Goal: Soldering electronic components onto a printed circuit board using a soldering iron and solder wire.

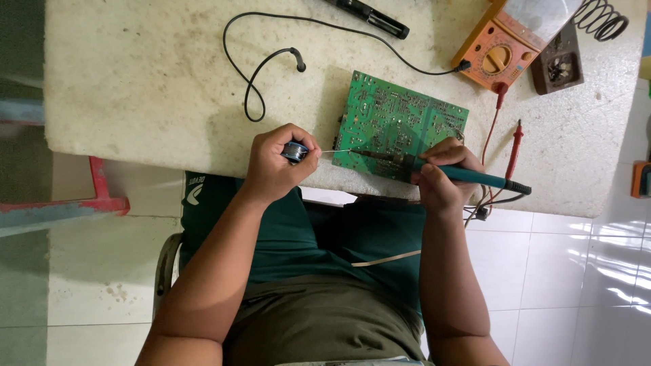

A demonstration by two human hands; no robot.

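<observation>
1. The left hand [277,161] is closed around a small spool of solder wire [295,151], gripping it between thumb and fingers at the near edge of the white stone table [142,81].
2. A thin strand of solder [337,151] runs from the spool to the right, reaching the near left edge of the green circuit board [400,122].
3. The right hand [442,177] is clenched around the teal handle of a soldering iron [468,175], held like a pen, with its dark tip pointing left onto the near part of the board.
4. The circuit board lies flat on the table, solder side up, tilted a little, between the two hands and just beyond them.
5. An orange multimeter [498,47] sits at the far right of the table; its black lead [271,61] loops across to the left, and its red probe [515,146] lies right of the board.
6. A coiled metal iron stand [602,19] and a dark brown tray [559,64] are just right of the multimeter.
7. A black pen-shaped tool [369,17] lies at the far edge.
8. A red stool [81,200] stands on the tiled floor at the left.
</observation>
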